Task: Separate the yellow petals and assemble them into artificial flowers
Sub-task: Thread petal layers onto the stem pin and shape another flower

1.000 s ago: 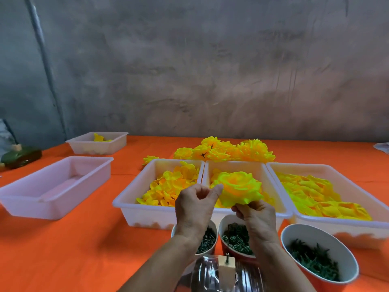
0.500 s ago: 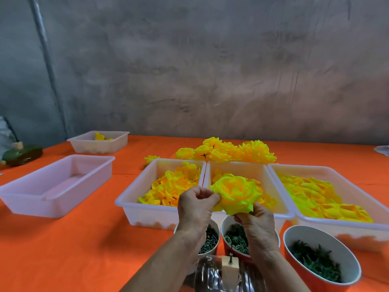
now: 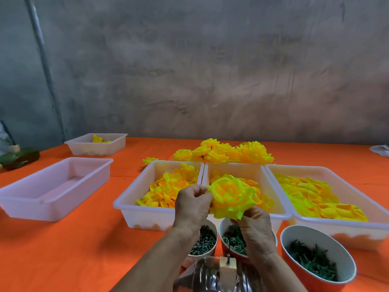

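Both hands hold a layered yellow flower (image 3: pixel 231 197) up over the middle tray. My left hand (image 3: pixel 192 205) pinches its left petal edge. From below, my right hand (image 3: pixel 255 226) grips its base; what the fingers clasp there is hidden. Three white trays in a row carry loose yellow petals: the left tray (image 3: pixel 130 204), the middle tray (image 3: pixel 275 199) and the right tray (image 3: pixel 345 226). A pile of finished yellow flowers (image 3: pixel 227 152) lies on the orange table behind them.
Three bowls of dark green parts stand near me: left bowl (image 3: pixel 207 242), middle bowl (image 3: pixel 226 239), right bowl (image 3: pixel 315 256). A small block with a pin (image 3: pixel 227 270) sits on clear plastic below. An empty white tray (image 3: pixel 52 186) and a small tray (image 3: pixel 96 144) stand at left.
The flower has sunk slightly and tilted toward me between my hands. My left hand shifted its pinch along the left petal edge. The trays and bowls have not moved.
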Action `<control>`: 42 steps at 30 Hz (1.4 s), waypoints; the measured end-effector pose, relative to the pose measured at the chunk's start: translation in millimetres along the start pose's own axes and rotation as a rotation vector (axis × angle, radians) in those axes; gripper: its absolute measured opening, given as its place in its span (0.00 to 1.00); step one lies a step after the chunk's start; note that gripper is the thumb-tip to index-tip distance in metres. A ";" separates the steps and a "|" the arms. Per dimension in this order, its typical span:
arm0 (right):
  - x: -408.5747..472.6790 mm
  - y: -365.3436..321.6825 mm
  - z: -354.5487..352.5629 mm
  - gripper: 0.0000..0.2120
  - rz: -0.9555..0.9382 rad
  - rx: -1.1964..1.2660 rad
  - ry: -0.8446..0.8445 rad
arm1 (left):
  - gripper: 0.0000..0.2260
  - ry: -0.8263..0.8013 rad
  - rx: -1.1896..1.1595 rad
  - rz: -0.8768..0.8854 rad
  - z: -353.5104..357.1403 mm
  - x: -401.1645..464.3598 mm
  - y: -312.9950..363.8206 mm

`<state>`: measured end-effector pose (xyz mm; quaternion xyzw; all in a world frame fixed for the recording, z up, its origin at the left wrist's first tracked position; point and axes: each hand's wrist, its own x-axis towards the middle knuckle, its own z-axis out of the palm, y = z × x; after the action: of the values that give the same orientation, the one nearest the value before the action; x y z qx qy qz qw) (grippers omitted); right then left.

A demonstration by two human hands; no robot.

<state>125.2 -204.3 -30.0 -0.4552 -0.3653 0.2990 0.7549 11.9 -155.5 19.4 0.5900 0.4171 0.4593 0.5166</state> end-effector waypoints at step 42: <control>-1.0 -3.6 -11.9 0.06 -0.075 -0.184 -0.086 | 0.09 -0.128 0.605 0.562 -11.0 -6.4 17.7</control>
<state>134.8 -212.2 -30.9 -0.4955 -0.4400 0.2547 0.7042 0.0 -161.3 36.7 0.8333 0.3231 0.4017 0.1995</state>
